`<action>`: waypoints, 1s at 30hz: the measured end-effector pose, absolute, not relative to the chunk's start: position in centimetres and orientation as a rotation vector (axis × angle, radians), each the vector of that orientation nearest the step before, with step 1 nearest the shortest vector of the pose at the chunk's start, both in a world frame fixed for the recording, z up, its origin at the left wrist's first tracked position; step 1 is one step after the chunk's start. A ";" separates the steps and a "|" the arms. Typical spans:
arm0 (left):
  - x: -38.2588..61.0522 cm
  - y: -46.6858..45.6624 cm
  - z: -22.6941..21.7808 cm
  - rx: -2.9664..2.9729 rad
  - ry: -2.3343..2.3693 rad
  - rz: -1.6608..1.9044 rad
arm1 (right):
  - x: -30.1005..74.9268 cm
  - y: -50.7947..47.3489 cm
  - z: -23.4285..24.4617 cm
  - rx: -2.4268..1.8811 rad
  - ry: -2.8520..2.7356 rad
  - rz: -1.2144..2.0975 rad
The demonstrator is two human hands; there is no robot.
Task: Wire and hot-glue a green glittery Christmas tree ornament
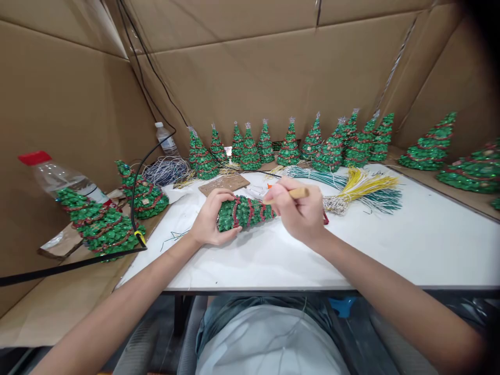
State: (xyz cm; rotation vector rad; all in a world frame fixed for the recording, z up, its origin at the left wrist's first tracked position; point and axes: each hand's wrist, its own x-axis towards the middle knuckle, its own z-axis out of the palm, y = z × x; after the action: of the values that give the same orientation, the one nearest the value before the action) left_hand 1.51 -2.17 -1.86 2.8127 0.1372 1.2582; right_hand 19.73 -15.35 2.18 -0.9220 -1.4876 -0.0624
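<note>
A small green Christmas tree with red garland lies on its side on the white table. My left hand is wrapped round its wide base. My right hand is closed on a wooden-handled tool near the tree's tip. The tool's working end is hidden behind my fingers.
A row of finished green trees stands along the back by the cardboard wall. More trees stand at left beside a plastic bottle and a black cable. Bundles of yellow and green wires lie at right, and a grey wire coil lies at back left.
</note>
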 end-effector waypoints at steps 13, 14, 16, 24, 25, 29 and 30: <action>1.2 -2.1 -1.8 2.819 0.174 1.223 | 24.2 -19.7 -1.9 -1.433 -2.489 -0.696; 1.2 -2.1 -1.8 2.820 0.175 1.223 | 24.1 -19.6 -2.1 -1.507 -2.529 -0.662; 1.2 -2.1 -1.7 2.823 0.172 1.226 | 24.0 -19.2 -2.1 -1.650 -2.542 -0.574; 1.1 -2.1 -1.8 2.834 0.186 1.205 | 23.4 -18.0 -1.3 -1.804 -2.445 -0.193; 1.0 -2.2 -1.8 2.834 0.181 1.208 | 23.6 -18.0 -1.3 -1.794 -2.431 -0.145; 1.0 -2.2 -1.8 2.837 0.176 1.213 | 25.8 -17.1 -0.6 -1.914 -2.170 -0.010; 1.0 -2.2 -1.8 2.839 0.178 1.212 | 26.5 -16.6 -0.3 -2.015 -2.045 -0.022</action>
State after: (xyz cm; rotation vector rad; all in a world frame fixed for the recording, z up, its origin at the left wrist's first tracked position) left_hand 1.00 -2.19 -1.78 2.8387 0.1777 1.2117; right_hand 26.54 -16.63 -0.32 -2.0151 -2.0451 -0.0219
